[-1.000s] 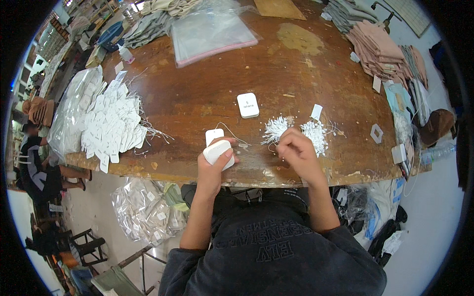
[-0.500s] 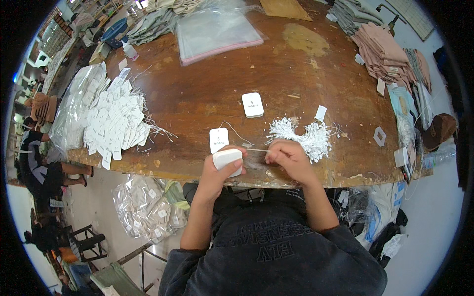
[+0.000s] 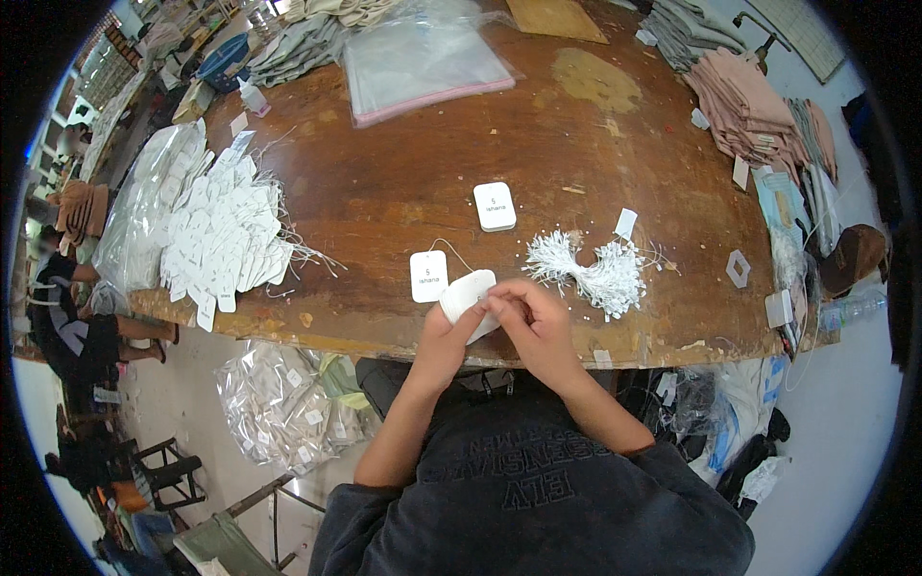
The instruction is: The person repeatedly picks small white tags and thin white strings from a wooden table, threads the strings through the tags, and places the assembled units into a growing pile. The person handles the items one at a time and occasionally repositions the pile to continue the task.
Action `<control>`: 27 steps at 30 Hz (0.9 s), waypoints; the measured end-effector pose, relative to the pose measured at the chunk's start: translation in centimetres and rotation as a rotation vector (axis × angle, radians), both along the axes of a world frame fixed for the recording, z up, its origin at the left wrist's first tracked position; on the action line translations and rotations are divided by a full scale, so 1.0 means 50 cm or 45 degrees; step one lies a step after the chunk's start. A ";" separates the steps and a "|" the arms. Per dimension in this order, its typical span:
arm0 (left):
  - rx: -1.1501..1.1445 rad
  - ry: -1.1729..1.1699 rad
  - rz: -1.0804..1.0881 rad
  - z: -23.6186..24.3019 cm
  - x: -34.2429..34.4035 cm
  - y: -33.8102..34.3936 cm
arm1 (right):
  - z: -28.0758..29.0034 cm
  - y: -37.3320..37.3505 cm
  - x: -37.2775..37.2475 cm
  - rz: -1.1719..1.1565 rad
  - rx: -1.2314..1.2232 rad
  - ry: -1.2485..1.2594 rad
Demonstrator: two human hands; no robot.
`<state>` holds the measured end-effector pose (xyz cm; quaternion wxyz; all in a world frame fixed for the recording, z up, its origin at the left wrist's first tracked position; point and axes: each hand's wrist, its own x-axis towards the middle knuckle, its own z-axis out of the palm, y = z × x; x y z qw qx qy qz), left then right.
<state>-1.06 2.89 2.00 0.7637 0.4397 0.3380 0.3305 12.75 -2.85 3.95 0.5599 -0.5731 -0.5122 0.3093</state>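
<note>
A worn brown wooden table (image 3: pixel 384 192) carries two white tags (image 3: pixel 495 206), a bundle of white strings (image 3: pixel 595 274) and a heap of strung tags (image 3: pixel 226 240). Clear plastic bags (image 3: pixel 423 58) and folded pink cloth (image 3: pixel 744 101) lie at its far side.

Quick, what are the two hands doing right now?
Left hand: closed around a white tag.
Right hand: fingers pinched at the same tag; what they pinch is too small to tell.

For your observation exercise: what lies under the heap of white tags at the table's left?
The heap of white tags lies on the brown wooden table, strings trailing right. Clear plastic bags adjoin its left; whatever is beneath is covered.
</note>
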 end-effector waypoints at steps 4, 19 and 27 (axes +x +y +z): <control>0.138 0.085 0.089 0.006 0.001 -0.005 | 0.001 0.012 -0.002 -0.083 -0.022 0.213; 0.324 0.228 0.323 0.010 0.011 -0.016 | -0.001 0.023 -0.007 -0.265 0.155 -0.307; 0.571 0.353 0.379 0.020 0.019 -0.029 | -0.010 0.033 -0.019 -0.243 0.224 -0.435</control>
